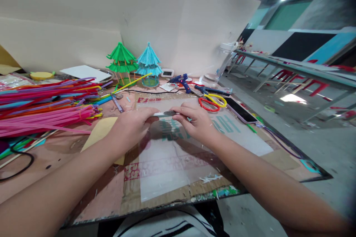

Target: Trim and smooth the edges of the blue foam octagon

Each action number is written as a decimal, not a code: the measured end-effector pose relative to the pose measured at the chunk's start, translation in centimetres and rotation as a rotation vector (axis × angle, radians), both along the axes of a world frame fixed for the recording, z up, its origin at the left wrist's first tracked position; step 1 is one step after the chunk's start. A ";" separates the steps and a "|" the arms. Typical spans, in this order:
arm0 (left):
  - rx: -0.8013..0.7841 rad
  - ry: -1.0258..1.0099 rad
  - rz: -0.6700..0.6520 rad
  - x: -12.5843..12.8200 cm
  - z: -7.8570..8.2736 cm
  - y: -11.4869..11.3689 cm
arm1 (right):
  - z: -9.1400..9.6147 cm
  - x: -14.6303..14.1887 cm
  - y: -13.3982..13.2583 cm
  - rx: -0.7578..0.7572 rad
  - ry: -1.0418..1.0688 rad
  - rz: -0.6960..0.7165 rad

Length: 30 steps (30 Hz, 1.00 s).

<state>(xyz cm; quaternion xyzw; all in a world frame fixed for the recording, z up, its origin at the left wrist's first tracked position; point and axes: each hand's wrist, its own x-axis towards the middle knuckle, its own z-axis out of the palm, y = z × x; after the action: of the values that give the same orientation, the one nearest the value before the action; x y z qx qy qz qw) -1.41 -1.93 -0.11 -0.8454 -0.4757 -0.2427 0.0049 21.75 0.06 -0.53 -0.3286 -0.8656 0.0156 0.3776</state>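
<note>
Both hands meet above the middle of the work surface. My left hand point(135, 126) is closed around one end of a slim white strip-like piece point(159, 114). Its exact kind is too blurred to make out. My right hand point(197, 120) pinches the other end, where a small dark part point(169, 113) shows at the fingertips. Under the hands lies a translucent plastic sheet point(155, 181) on printed cardboard point(130, 192). Scissors with red and yellow handles point(213, 103) lie just beyond my right hand.
Bundled colourful pipe cleaners point(50, 116) cover the left side. At the back stand a green tiered pavilion model point(121, 61), a blue one point(149, 63), a blue glue gun point(182, 81) and a clear bottle point(225, 61). A phone point(241, 109) lies near the right edge.
</note>
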 end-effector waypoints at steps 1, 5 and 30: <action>-0.002 -0.005 -0.002 0.0 0.0 0.0 | 0.0 0.0 0.0 -0.006 0.006 -0.002; -0.016 -0.015 -0.007 0.0 0.0 0.0 | -0.1 0.0 0.0 -0.022 0.027 -0.022; 0.001 0.018 -0.010 0.1 -0.1 0.0 | 0.1 -0.2 -0.2 -0.020 0.006 -0.002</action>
<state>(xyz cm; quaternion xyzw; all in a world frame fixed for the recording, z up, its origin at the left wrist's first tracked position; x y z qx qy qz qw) -1.27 -1.91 -0.23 -0.8498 -0.4715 -0.2354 0.0082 21.56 -0.14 -0.45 -0.3333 -0.8639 0.0250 0.3767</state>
